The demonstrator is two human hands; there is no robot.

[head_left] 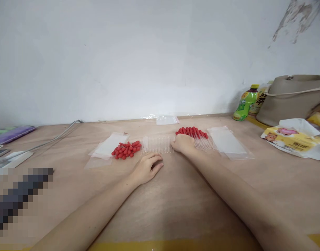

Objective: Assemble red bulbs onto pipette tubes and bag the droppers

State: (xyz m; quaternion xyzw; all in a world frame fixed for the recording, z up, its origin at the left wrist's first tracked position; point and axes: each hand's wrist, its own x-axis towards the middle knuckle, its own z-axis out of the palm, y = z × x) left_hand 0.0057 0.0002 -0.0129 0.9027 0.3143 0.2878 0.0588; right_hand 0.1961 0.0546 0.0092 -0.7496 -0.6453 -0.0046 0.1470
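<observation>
My left hand (pixel 149 168) rests on the table just in front of a row of clear thin tubes (pixel 156 144), its thumb and fingers apart with nothing between them. At the right end of that row, my right hand (pixel 184 143) has its fingers closed together; whatever they pinch is hidden. Left of the row lies a loose pile of red rubber bulbs (pixel 126 150). Beyond and right of my right hand, several droppers (pixel 202 139) lie side by side, clear tubes toward me and red bulbs toward the wall. My right hand covers part of them.
Clear plastic bags lie in a left stack (pixel 110 144) and a right stack (pixel 226 141), with another bag (pixel 166 120) by the wall. A green bottle (pixel 245 103), a grey bag (pixel 293 99) and a yellow tissue pack (pixel 293 137) stand right. A cable (pixel 58 135) runs left.
</observation>
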